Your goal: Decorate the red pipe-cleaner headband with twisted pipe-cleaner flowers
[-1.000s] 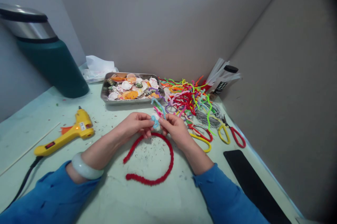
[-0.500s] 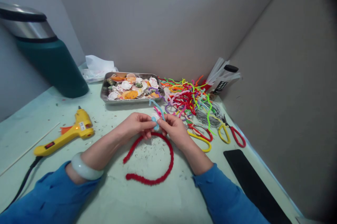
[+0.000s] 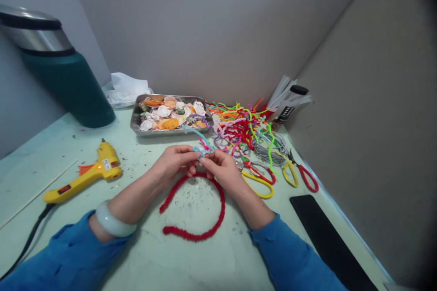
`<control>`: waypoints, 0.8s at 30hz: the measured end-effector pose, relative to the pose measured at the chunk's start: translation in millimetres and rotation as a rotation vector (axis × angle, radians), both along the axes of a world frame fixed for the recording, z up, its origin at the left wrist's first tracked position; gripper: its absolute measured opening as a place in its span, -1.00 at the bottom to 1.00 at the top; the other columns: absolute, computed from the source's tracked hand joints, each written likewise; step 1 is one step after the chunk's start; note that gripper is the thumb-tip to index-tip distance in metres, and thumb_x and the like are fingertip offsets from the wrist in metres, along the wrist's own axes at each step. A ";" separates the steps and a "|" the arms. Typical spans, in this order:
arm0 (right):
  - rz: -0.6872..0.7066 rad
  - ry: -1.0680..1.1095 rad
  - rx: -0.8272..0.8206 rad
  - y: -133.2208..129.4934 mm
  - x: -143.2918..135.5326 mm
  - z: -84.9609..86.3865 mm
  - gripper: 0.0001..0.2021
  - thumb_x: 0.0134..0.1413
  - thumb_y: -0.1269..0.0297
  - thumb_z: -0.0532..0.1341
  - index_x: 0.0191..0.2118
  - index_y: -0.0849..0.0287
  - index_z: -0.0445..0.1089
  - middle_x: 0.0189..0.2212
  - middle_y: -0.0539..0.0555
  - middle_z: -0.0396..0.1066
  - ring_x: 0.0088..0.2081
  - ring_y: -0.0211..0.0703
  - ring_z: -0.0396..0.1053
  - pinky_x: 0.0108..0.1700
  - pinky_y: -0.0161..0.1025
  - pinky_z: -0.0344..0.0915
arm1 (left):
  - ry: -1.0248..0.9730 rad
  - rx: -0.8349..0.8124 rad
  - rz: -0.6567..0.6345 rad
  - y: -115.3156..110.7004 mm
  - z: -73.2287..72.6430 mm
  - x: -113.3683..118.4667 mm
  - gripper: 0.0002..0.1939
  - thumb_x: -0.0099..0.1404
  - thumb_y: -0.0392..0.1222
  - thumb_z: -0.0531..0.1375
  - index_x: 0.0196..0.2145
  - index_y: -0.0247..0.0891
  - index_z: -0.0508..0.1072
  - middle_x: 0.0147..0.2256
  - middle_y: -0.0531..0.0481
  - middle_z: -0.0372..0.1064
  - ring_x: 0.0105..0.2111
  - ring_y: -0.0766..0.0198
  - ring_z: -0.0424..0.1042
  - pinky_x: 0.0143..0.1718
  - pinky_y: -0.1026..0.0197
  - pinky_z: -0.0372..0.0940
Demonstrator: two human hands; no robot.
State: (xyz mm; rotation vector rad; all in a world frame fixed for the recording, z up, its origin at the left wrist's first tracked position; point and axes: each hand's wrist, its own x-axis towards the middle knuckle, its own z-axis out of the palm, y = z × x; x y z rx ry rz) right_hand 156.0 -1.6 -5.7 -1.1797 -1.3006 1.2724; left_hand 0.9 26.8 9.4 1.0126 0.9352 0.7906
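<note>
A light blue pipe cleaner (image 3: 202, 136) is pinched between both hands, its loose end sticking up and to the left toward the tray. My left hand (image 3: 177, 161) grips it with thumb and forefinger. Close beside it, my right hand (image 3: 221, 166) pinches the same piece, fingertips nearly touching the left ones. Part of the blue piece is hidden by the fingers. Just below the hands a thick red fuzzy strip (image 3: 221, 209) lies on the table, bent into an open ring with its gap at the left.
A metal tray (image 3: 164, 133) of shells stands behind the hands, with tangled pipe cleaners (image 3: 239, 127) to its right. Scissors (image 3: 309, 178) and a black strip (image 3: 324, 232) lie at right. A yellow glue gun (image 3: 82, 181) and green bottle (image 3: 75, 86) are at left.
The blue pipe cleaner has turned between the fingers, and its free end has swung left and slightly up. My hands have shifted only slightly; the red ring has stayed put.
</note>
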 end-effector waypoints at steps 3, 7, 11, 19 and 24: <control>-0.012 -0.022 -0.001 -0.4 -1.8 -1.2 -0.80 -0.09 0.18 0.26 -0.48 0.19 0.29 -0.66 -0.10 0.27 -0.65 -0.37 0.15 -0.61 -0.38 0.07 | -0.007 0.002 0.018 -0.7 -1.0 1.1 -0.79 0.02 -0.17 0.32 -0.50 -0.32 0.38 -0.62 0.07 0.33 -0.69 0.42 0.28 -0.64 0.35 0.20; -0.008 -0.060 -0.004 -1.1 -0.9 0.3 -0.84 -0.06 0.22 0.22 -0.50 0.19 0.31 -0.68 -0.10 0.25 -0.67 -0.38 0.14 -0.61 -0.39 0.06 | 0.016 0.024 0.007 -0.3 -0.6 -0.4 -0.81 0.03 -0.19 0.30 -0.55 -0.33 0.38 -0.61 0.04 0.33 -0.68 0.41 0.28 -0.62 0.34 0.21; 0.068 -0.105 -0.015 -2.3 5.0 7.8 -0.83 -0.08 0.24 0.23 -0.54 0.20 0.29 -0.72 -0.13 0.23 -0.68 -0.40 0.11 -0.61 -0.40 0.03 | 0.053 0.048 -0.045 1.2 1.0 -3.5 -0.82 0.00 -0.22 0.31 -0.58 -0.35 0.39 -0.63 0.04 0.32 -0.68 0.41 0.28 -0.61 0.33 0.22; 0.073 -0.080 -0.027 -1.3 7.6 10.5 -0.83 -0.06 0.23 0.22 -0.53 0.19 0.30 -0.72 -0.13 0.23 -0.69 -0.40 0.11 -0.61 -0.40 0.04 | 0.036 0.034 -0.077 2.7 -1.3 -3.3 -0.76 0.05 -0.10 0.31 -0.48 -0.35 0.42 -0.56 0.03 0.36 -0.66 0.41 0.31 -0.62 0.34 0.23; 0.057 -0.082 -0.019 -0.1 7.1 6.2 -0.84 -0.04 0.24 0.21 -0.50 0.21 0.31 -0.71 -0.13 0.24 -0.69 -0.41 0.12 -0.61 -0.41 0.05 | 0.033 0.043 -0.054 2.4 -0.7 -3.5 -0.72 0.08 -0.06 0.30 -0.43 -0.35 0.41 -0.49 0.01 0.38 -0.65 0.43 0.32 -0.63 0.33 0.26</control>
